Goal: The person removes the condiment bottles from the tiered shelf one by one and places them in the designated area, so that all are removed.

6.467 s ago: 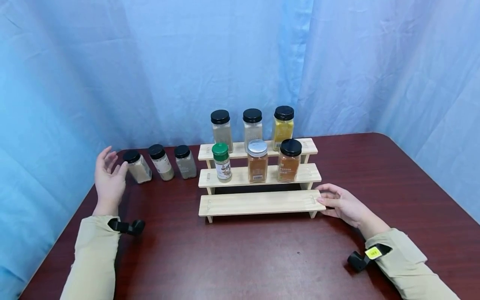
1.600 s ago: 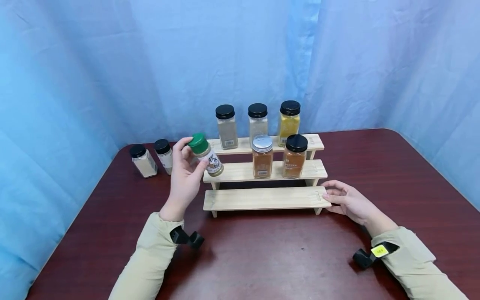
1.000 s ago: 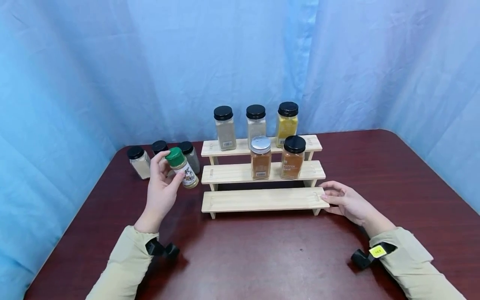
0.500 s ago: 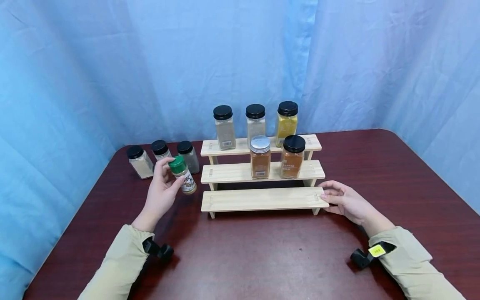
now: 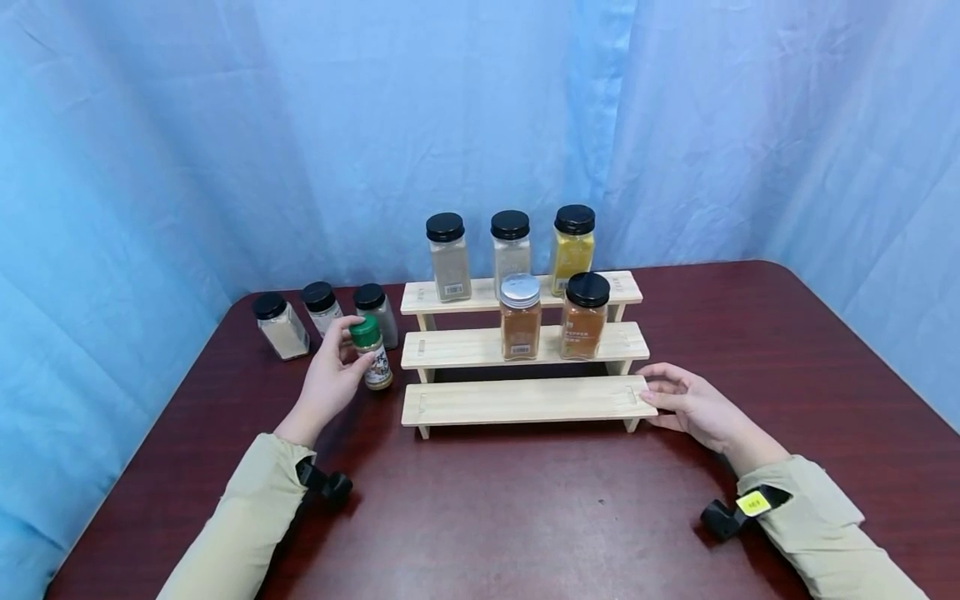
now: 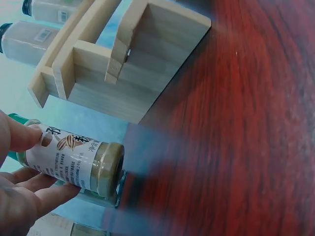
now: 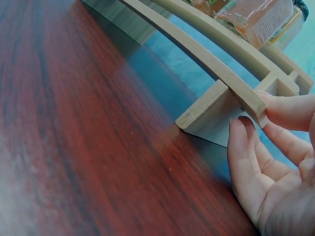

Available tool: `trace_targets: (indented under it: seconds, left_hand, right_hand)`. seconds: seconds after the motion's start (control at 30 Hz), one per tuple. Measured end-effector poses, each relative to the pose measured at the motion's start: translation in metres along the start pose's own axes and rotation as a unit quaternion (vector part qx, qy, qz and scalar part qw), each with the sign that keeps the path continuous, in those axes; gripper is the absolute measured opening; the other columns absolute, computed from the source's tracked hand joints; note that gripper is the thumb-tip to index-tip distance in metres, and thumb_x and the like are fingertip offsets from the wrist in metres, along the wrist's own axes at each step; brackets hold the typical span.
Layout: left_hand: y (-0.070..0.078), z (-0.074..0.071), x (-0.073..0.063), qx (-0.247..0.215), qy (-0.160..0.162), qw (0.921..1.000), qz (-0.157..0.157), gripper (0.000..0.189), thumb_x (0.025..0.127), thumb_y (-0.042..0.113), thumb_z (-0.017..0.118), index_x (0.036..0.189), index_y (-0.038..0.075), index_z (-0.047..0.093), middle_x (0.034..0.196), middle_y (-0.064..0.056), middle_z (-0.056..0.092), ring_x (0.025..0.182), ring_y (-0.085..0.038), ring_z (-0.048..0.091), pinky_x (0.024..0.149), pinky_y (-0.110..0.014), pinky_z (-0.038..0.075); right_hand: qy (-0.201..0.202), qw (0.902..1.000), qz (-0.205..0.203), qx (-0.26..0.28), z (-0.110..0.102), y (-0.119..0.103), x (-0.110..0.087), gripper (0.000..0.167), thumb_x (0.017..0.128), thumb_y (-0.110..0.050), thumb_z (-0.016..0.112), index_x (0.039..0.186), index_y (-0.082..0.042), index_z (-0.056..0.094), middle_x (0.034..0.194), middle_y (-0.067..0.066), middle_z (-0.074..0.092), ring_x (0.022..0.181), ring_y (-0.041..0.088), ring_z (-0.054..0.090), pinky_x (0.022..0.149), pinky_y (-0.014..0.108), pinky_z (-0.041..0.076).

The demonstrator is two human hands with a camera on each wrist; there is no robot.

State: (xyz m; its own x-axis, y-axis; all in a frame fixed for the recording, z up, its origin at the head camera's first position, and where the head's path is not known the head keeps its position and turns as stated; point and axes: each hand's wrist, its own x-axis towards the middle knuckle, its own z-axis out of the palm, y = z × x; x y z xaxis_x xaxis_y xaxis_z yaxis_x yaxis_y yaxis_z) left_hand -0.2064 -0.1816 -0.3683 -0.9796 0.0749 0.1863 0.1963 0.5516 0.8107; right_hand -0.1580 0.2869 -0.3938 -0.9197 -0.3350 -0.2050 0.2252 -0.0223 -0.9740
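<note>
My left hand (image 5: 333,372) grips a small spice jar with a green cap (image 5: 377,367), thumb on one side and fingers on the other. The jar is nearly upright, low over the table, left of the wooden tiered rack (image 5: 517,400). In the left wrist view its printed label (image 6: 64,155) and base show. My right hand (image 5: 693,408) pinches the right end of the rack's lowest shelf. In the right wrist view the thumb (image 7: 290,112) lies on the upper side of this shelf end, with fingers beneath it.
Three black-capped jars (image 5: 285,333) stand on the table, behind the left hand. The top shelf (image 5: 420,296) bears three black-capped jars. On the middle shelf (image 5: 457,346) stand a silver-capped jar (image 5: 521,325) and a black-capped jar (image 5: 583,325). A blue curtain (image 5: 480,108) hangs behind.
The left hand has taken the green-capped jar off the middle shelf, carried it left and lowered it in front of the table jars, turning it more upright. The right hand stays at the rack.
</note>
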Motion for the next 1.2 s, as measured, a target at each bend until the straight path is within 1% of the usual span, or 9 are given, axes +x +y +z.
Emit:
trace_targets:
  seconds: [0.33,0.57,0.83,1.07,1.2]
  left_hand:
    - [-0.0079,0.0012,0.0042,0.020,0.007,0.9997,-0.010,0.051,0.094,-0.004,0.052,0.138,0.007,0.029,0.127,-0.025,0.044,0.119,-0.040,0.051,0.097,-0.054,0.045]
    - [-0.0105,0.0008,0.0051,0.028,0.013,0.9995,-0.003,0.051,0.094,-0.003,0.052,0.138,0.006,0.029,0.126,-0.026,0.044,0.118,-0.041,0.052,0.094,-0.055,0.046]
    - [-0.0097,0.0019,0.0052,0.020,0.009,0.9998,-0.003,0.050,0.092,-0.006,0.053,0.137,0.004,0.031,0.126,-0.026,0.045,0.119,-0.040,0.052,0.095,-0.053,0.046]
    - [-0.0073,0.0003,0.0045,0.027,0.016,0.9995,-0.007,0.044,0.092,-0.003,0.055,0.132,0.003,0.037,0.133,-0.023,0.045,0.122,-0.039,0.051,0.097,-0.051,0.046]
    - [-0.0075,-0.0017,0.0028,0.020,0.020,0.9996,-0.007,0.042,0.092,-0.001,0.056,0.131,0.002,0.041,0.135,-0.022,0.045,0.125,-0.038,0.049,0.099,-0.050,0.044]
  right_hand:
    - [0.001,1.0000,0.000,0.003,-0.0006,0.0008,0.0025,0.022,0.094,-0.005,0.056,0.104,-0.024,0.055,0.093,-0.006,0.064,0.083,0.008,0.064,0.073,0.026,0.056]
    - [-0.014,0.9998,-0.008,0.015,-0.0004,0.0019,0.0022,0.023,0.094,-0.003,0.055,0.104,-0.025,0.056,0.093,-0.006,0.065,0.083,0.008,0.065,0.073,0.026,0.056]
    - [-0.009,0.9998,-0.006,0.015,-0.0012,0.0017,0.0017,0.023,0.094,-0.004,0.055,0.103,-0.024,0.056,0.092,-0.006,0.065,0.083,0.008,0.065,0.073,0.026,0.056]
    - [-0.010,0.9998,-0.010,0.017,-0.0029,0.0023,0.0009,0.023,0.094,-0.004,0.055,0.103,-0.024,0.056,0.092,-0.006,0.065,0.083,0.008,0.065,0.073,0.026,0.056]
    - [-0.006,0.9999,-0.006,0.009,-0.0021,0.0027,0.0018,0.023,0.094,-0.004,0.055,0.103,-0.025,0.056,0.092,-0.007,0.065,0.083,0.008,0.064,0.073,0.026,0.056]
